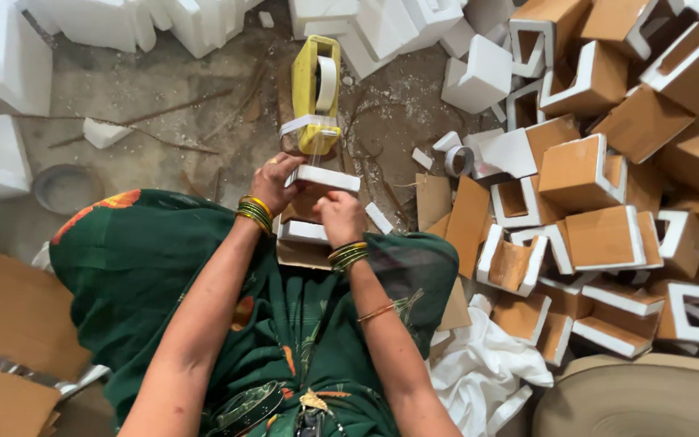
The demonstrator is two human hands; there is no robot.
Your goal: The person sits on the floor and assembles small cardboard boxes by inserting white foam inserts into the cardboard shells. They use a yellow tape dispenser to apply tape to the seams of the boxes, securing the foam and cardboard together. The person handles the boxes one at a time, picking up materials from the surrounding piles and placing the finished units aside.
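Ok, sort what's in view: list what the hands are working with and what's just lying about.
In hand:
left hand
right hand
foam-and-cardboard piece
tape dispenser

Lying about:
pile of finished pieces
foam blocks
tape roll
white cloth

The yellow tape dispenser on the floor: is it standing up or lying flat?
Lying flat: the yellow tape dispenser rests lengthwise on the floor, roll showing.

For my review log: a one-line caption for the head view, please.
Both hands, left hand and right hand, hold a foam-and-cardboard piece below a yellow tape dispenser.
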